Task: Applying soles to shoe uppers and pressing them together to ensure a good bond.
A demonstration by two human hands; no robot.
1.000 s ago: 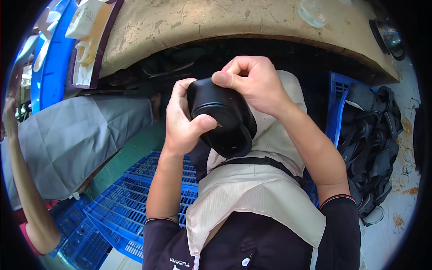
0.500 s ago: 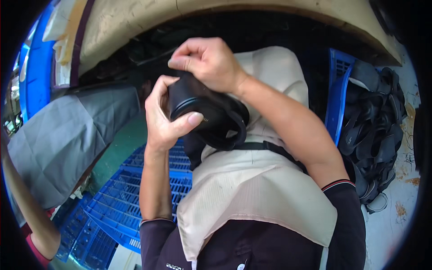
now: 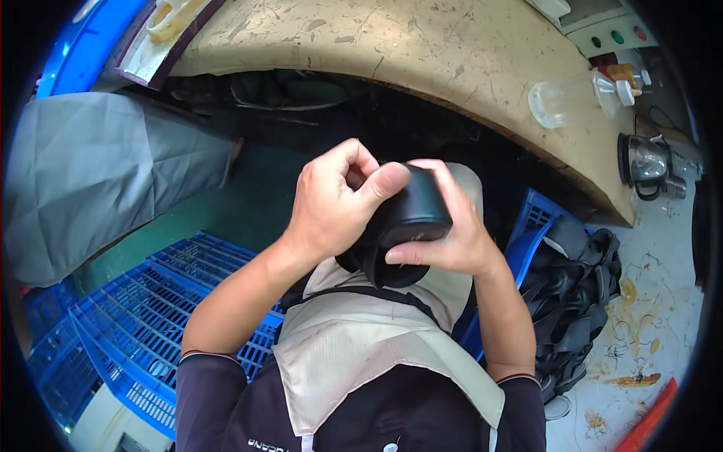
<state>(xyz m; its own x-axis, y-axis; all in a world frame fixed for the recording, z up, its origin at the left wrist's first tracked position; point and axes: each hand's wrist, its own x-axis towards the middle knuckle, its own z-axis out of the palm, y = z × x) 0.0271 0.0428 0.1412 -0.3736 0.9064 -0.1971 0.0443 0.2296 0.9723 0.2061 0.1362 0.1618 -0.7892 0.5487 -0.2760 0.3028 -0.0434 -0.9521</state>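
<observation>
Above my lap is a black shoe [image 3: 414, 215], its opening toward me and small gold lettering on the inside. My right hand [image 3: 463, 233] grips it from the right, thumb pressed on the lining and fingers wrapped round the outer side. Against its left upper side rests my left hand [image 3: 335, 200], fingers curled and thumb lying close to the shoe's surface. Whatever is pinched in those curled fingers, if anything, is hidden. Part of the shoe's left side is covered by my left hand.
A worn tan workbench [image 3: 422, 56] curves across the front, with a clear plastic bottle [image 3: 561, 104] on it. On my right, black shoes [image 3: 561, 301] pile up beside a blue crate [image 3: 527, 226]. Blue slatted crates [image 3: 166, 301] stand on my left, near another person's grey apron [image 3: 98, 173].
The hands have swapped roles: my left hand gripped the shoe before, and now my right does, while my left is curled at its upper side. The view has swung right, showing more bench.
</observation>
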